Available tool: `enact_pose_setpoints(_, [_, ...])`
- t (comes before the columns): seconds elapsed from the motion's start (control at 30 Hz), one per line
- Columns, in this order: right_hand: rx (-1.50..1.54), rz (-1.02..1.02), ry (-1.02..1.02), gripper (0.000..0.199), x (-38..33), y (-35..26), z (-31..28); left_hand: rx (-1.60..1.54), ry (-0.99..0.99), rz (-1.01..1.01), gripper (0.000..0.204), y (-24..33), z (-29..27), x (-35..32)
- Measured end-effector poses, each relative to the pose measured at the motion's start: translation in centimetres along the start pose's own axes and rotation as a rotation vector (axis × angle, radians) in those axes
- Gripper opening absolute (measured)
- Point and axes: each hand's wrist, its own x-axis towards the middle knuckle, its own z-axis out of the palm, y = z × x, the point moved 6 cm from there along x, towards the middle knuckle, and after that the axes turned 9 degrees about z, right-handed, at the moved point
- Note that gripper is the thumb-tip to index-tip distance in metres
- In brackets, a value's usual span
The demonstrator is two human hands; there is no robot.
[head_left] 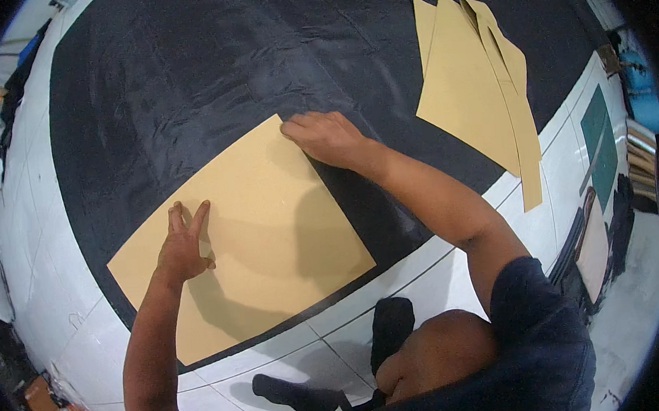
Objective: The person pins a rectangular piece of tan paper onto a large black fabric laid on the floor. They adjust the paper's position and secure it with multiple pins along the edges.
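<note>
Paperboard sheet (255, 241) lies on black fabric (205, 69); left hand (186, 246) splays open atop, right hand (326, 138) curls at one corner (can't tell if pinching).

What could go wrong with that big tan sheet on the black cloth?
The black cloth is wrinkled, so the tan paperboard sheet might not lie quite flat. The right hand is at the sheet's far corner, so a bump there could shift it. One of the other tan pieces sticks out past the cloth's edge and might get knocked.
</note>
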Motion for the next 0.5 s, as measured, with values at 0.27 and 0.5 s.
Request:
enact_pose_setpoints(0.27, [0.089,0.095,-0.243,0.015,-4.3,-0.9,0.2,0.027,-0.040,-0.032,0.133,-0.3,0.8,-0.1])
enact_pose_setpoints(0.5, [0.066,0.068,-0.299,0.015,-11.1,-3.3,-1.7,0.029,-0.057,-0.010,0.136,-0.1,0.8,0.3])
